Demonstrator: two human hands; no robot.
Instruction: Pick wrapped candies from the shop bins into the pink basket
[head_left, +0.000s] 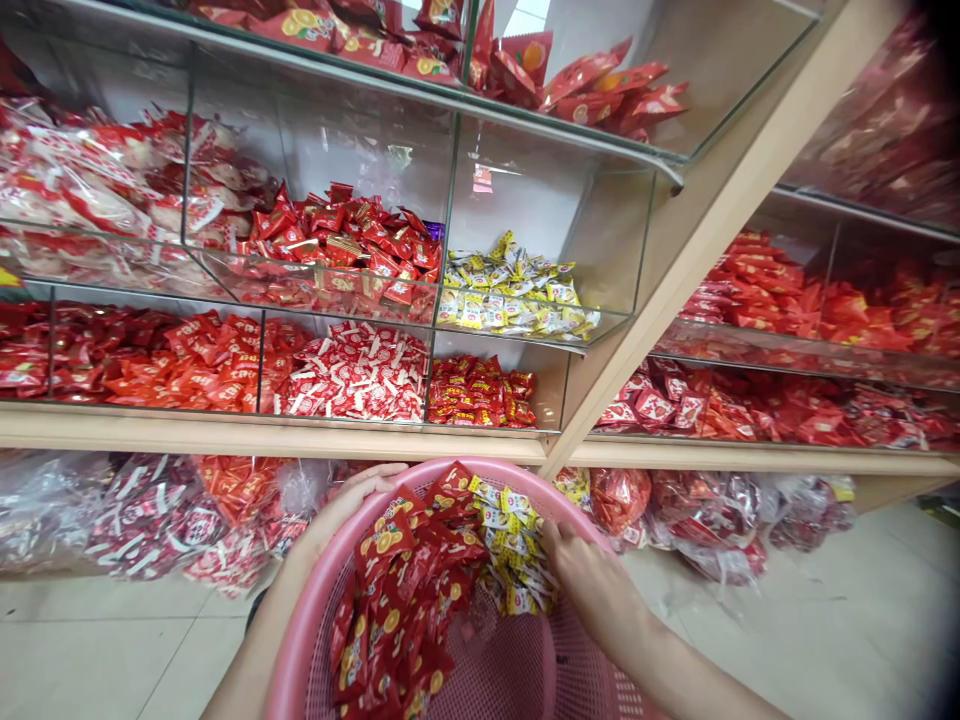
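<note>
A pink plastic basket (300, 640) with mesh walls stands below the shelves, tilted toward me. My left hand (364, 490) is closed on its far left rim, fingers over the outer side. In the basket, red wrapped candies with orange-slice prints (405, 600) fill the left side. Smaller yellow-and-white wrapped candies (514, 540) lie at the far right, against the wall. My right hand (577, 565) reaches inside over the right part, its curled fingers against the small candies. Whatever those fingers enclose is hidden.
Shelf bins with clear fronts hold red candies (345, 240), yellow-and-white candies (517, 290) and red-and-white candies (364, 375). A slanting wooden post (675, 270) divides the shelves. Plastic bags of candies (165, 515) lie under the lower ledge (187, 430) on the tiled floor (840, 620).
</note>
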